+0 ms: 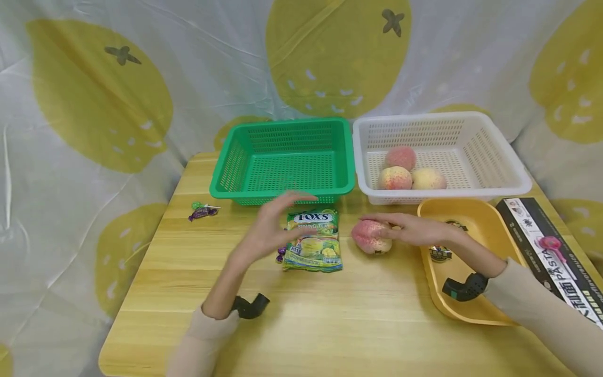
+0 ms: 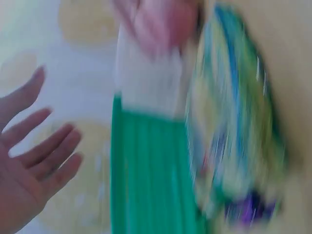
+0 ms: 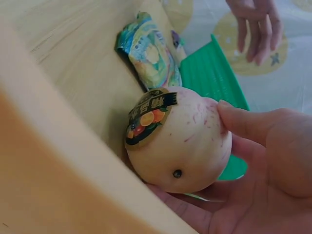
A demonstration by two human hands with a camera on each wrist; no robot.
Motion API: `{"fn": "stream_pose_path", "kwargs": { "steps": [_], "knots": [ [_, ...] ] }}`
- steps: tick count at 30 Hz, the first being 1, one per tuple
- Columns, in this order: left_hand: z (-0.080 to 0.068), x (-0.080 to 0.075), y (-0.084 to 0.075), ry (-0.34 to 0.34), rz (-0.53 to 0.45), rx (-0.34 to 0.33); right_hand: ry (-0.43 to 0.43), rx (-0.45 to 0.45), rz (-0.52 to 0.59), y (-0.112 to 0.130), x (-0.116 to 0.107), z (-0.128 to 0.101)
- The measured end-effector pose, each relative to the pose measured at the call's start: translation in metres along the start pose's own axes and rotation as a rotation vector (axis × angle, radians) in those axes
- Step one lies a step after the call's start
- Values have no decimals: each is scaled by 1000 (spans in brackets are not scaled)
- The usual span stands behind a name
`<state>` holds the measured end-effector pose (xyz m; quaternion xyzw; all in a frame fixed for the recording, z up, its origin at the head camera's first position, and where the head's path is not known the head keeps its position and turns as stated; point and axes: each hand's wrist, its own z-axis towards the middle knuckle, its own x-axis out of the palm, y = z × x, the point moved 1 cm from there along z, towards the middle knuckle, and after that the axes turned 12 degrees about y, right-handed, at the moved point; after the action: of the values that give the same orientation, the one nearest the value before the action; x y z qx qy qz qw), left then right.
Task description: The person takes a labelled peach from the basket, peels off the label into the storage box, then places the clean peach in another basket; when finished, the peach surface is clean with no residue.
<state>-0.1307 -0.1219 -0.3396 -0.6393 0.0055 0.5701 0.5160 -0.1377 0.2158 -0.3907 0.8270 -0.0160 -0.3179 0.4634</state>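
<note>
A pink and cream peach is in my right hand, thumb and fingers curved around its sides. The right wrist view shows a dark fruit sticker on this peach and a small dark stem hole. Over the left edge of a green and yellow Fox's Spring Tea candy bag hovers my left hand, its fingers spread and nothing between them. A purple-wrapped candy peeks out at the bag's left side. The left wrist view is blurred.
Behind stand a green basket and a white basket holding several peaches. At right sit a yellow bin with stickers inside and a black pasta box bearing a pink lollipop. Wrapped candies lie left.
</note>
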Motion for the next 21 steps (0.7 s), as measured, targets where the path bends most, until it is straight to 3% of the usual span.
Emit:
{"fn": "stream_pose_path", "kwargs": {
  "steps": [3,5,9,13,16,21],
  "knots": [
    [17,44,-21,289,-1,61,19,-4,0,0,-1,1],
    [29,67,-27,377,46,56,35,-11,-1,0,-1,1],
    [48,96,-28,371,129,-7,59,8,2,3,-1,0],
    [56,105,-26,326,162,-85,51,45,-7,6,-2,-4],
    [58,106,-23,317,106,-137,21,46,-26,6,-3,-7],
    [61,102,-17,313,-91,-180,-18,29,-23,6,-3,-11]
  ]
}}
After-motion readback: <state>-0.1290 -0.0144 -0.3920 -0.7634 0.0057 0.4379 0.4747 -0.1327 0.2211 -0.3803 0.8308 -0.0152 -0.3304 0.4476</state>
